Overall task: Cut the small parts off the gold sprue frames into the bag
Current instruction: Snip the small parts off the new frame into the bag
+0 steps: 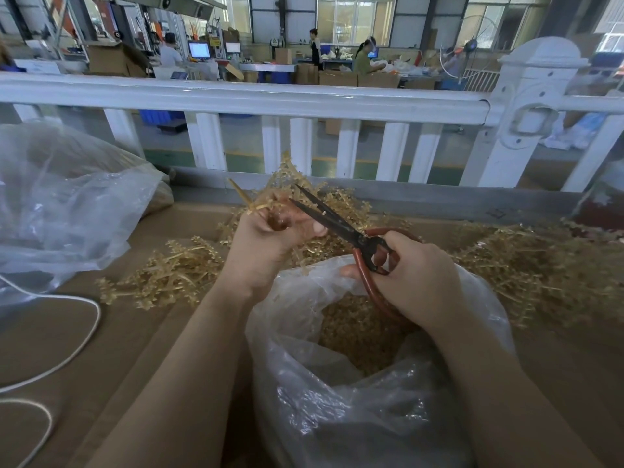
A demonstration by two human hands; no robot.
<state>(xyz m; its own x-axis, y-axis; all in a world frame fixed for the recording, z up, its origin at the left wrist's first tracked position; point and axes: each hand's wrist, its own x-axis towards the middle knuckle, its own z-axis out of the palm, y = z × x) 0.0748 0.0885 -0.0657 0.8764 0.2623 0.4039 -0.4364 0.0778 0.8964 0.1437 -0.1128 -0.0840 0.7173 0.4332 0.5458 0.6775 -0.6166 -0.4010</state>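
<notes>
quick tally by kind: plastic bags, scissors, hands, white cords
plastic bags: 2 (bag under the hands, bag at far left)
scissors: 1
hands: 2 (left hand, right hand)
white cord: 1
total: 6

— Left hand? 
— Left hand (266, 241) raised, forearm reaching up from below, fingers curled tight in a fist-like grip, thumb extended toward the other hand.

— Right hand? 
— Right hand (417, 275) just beside and lower, back facing up, fingers hooked closed, wrist bent inward.
</notes>
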